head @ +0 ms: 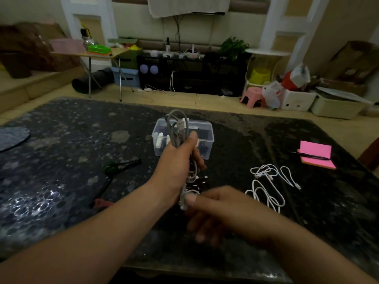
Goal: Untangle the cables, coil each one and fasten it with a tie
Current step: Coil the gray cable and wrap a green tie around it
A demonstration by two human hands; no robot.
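The left hand (pixel 178 160) is gripping a bundle (pixel 176 128) of grey and white cables around its middle, holding it upright above the bench (pixel 61 160), with grey loops and a plug sticking out above the fist. The right hand (pixel 221 210) is sitting just below, blurred, its thumb pinching a white end at the bottom of the bundle against its curled fingers. Behind the bundle a clear box (pixel 203 131) is standing on the bench, with small items inside that are too blurred to tell. To the right a loose white cable (pixel 268 187) is lying in tangled loops on the bench, well apart from both hands. Further right a pink pad (pixel 316 149) is lying with a pen (pixel 309 155) resting across it.
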